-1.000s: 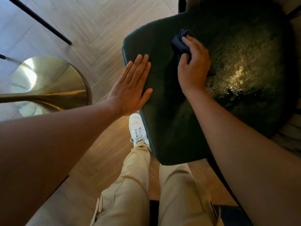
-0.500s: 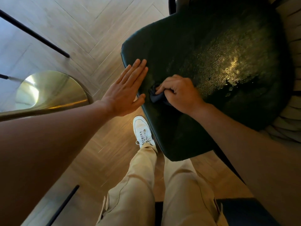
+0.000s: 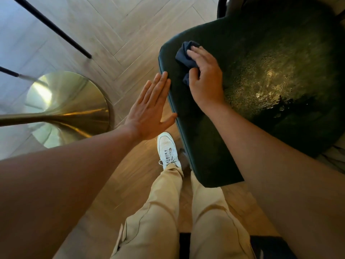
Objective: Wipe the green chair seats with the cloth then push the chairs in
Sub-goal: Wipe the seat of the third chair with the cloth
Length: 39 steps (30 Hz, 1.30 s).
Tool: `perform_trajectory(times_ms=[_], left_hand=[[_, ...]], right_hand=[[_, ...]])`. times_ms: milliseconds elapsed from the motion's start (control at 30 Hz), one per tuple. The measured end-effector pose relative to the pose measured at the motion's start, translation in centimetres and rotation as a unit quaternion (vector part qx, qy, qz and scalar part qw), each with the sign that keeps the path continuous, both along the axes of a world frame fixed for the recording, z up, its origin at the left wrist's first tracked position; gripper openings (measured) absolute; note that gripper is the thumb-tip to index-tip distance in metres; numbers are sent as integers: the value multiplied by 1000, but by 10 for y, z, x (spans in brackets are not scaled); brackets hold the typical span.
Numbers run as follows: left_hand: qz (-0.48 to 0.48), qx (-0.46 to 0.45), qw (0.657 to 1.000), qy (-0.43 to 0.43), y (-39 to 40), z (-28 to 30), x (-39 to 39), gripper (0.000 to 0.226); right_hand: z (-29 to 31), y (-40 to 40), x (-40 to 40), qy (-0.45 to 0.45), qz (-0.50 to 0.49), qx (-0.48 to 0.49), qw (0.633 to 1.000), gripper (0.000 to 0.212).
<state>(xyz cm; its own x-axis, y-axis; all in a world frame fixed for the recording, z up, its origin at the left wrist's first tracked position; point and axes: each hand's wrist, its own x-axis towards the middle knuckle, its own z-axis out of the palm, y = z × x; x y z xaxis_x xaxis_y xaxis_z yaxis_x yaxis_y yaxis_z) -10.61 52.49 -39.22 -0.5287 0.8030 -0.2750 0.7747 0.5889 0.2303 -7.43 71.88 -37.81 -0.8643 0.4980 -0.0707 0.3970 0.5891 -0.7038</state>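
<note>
Cloth (image 3: 183, 58): dark blue, bunched, lying on the green chair seat (image 3: 261, 90) near its far left corner, kept balled probably so it wipes under firm pressure. Right hand (image 3: 206, 79): fingers curled over the cloth, thumb tucked against it, gripping and pressing it down on the seat. Left hand (image 3: 151, 111): flat, fingers straight and together, holding nothing, fingertips and thumb touching the seat's left edge, seemingly steadying the chair. Beyond: brass table base (image 3: 71, 109), herringbone floor (image 3: 121, 25), white shoe (image 3: 167, 148).

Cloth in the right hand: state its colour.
Dark navy blue cloth, bunched under the right hand on the green chair seat; head view.
</note>
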Motion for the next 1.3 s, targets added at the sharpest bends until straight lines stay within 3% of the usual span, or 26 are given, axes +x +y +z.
perform_trajectory(times_ms=[133, 433, 567, 667, 800, 933, 1033, 1133, 1300], left_hand=[[-14, 0, 1000, 4, -6, 1, -4, 93], [-90, -25, 996, 16, -19, 15, -18, 89], [-131, -15, 991, -1, -3, 24, -21, 84], [-150, 0, 988, -22, 19, 25, -16, 81], [-187, 5, 981, -59, 55, 25, -4, 79], [-215, 21, 975, -51, 98, 23, 12, 75], [-252, 37, 966, -41, 138, 21, 20, 74], [-288, 50, 955, -41, 182, 19, 23, 73], [-340, 50, 938, -42, 258, 12, 29, 73]], right_hand=[[-5, -11, 10, 15, 0, 21, 1000, 34], [18, 8, 60, -40, 209, -63, 975, 23], [40, 17, 69, -159, 227, -140, 950, 25], [54, 34, 82, -246, 148, -289, 913, 32], [64, 55, 120, -188, -13, -383, 904, 37], [67, 83, 149, -91, -200, -311, 925, 37], [63, 116, 160, -3, -325, -266, 908, 36], [56, 151, 167, 55, -389, -229, 891, 37], [38, 206, 182, 73, -454, -138, 877, 38]])
